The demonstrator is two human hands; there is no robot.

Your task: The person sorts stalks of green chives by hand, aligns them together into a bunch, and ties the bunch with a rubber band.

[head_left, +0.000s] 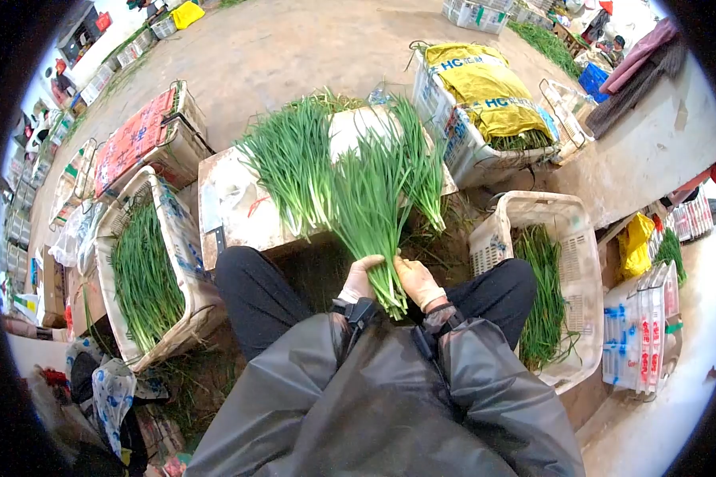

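Observation:
Between my knees I hold a bunch of green chives (371,199) by its pale stem ends. My left hand (359,280), in a light glove, is closed round the left side of the stems. My right hand (418,282), also gloved, is wrapped round their right side. The leaves fan out forward over a low board (235,208). On that board a large pile of chives (290,163) lies to the left of the bunch, and a smaller pile (426,171) lies to the right.
A knife (219,238) lies at the board's left edge. White baskets with chives stand at left (189,270) and right (585,318). Behind are a crate with a red cover (135,143) and one with a yellow sack (485,87). Several stacked baskets (640,334) stand far right.

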